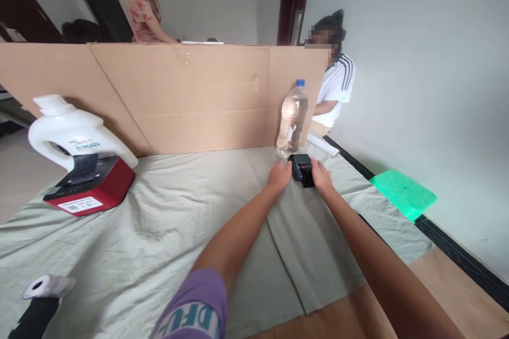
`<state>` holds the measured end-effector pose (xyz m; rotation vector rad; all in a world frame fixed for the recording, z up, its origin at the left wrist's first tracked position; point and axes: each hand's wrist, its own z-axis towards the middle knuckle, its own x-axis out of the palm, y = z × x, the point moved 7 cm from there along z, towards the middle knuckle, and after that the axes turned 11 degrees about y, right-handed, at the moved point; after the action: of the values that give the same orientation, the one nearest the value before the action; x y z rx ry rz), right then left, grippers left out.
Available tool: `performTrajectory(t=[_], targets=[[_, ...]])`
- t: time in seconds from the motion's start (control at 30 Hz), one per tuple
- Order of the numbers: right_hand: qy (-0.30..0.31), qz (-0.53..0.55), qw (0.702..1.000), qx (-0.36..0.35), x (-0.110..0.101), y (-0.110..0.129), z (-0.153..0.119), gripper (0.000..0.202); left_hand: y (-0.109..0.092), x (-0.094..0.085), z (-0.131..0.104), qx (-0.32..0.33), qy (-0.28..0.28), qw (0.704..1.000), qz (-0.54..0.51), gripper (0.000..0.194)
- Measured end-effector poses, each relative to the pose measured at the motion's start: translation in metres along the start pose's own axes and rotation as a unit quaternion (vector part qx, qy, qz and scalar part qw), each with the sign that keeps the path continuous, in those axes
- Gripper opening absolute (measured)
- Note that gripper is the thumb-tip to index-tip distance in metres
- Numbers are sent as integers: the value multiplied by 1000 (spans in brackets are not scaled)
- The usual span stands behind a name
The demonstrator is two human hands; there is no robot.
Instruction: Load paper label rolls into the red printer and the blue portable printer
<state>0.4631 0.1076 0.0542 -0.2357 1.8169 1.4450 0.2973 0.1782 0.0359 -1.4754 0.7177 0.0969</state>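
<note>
Both of my arms reach forward over the cloth-covered table to a small black device below a large clear bottle. My left hand (280,176) is at the left side of the black device (302,169), its fingers closed against that edge. On the opposite side, my right hand (321,175) grips the device's right edge. The device has a dark, glossy front part and rests on or just above the cloth. Just behind it stands the water bottle (293,119) with a blue cap, upright against the cardboard.
A cardboard panel (199,95) spans the table's back. At left are a white jug (85,130), a red-and-black box (95,190) and a paper roll (50,286). A green stool (403,190) stands right. Two people are behind the panel.
</note>
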Motion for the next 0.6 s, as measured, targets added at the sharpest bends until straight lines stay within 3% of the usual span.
performTrajectory(t=[0.07, 0.13, 0.2, 0.27, 0.37, 0.43, 0.5, 0.6], targets=[[-102, -25, 994, -11, -7, 8, -22, 72, 15, -38, -23, 4, -14, 1000, 0, 39], [-165, -35, 982, -81, -4, 31, -47, 68, 36, -95, -57, 2, -24, 1000, -2, 38], [-166, -31, 972, -166, 15, 63, -70, 61, 61, -169, -103, 13, -39, 999, -17, 39], [-113, -17, 965, -235, 51, 99, -89, 55, 89, -259, -159, 16, -111, 993, -32, 34], [25, 13, 947, -320, 133, 163, -119, 47, 138, -398, -246, -22, -316, 948, -37, 21], [118, 52, 923, -362, 199, 208, -140, 45, 176, -467, -293, -77, -450, 887, -68, 17], [198, 101, 897, -382, 269, 252, -162, 48, 209, -506, -317, -119, -514, 844, -92, 14], [303, 149, 868, -364, 369, 314, -191, 64, 251, -525, -313, -157, -496, 845, -122, 9]])
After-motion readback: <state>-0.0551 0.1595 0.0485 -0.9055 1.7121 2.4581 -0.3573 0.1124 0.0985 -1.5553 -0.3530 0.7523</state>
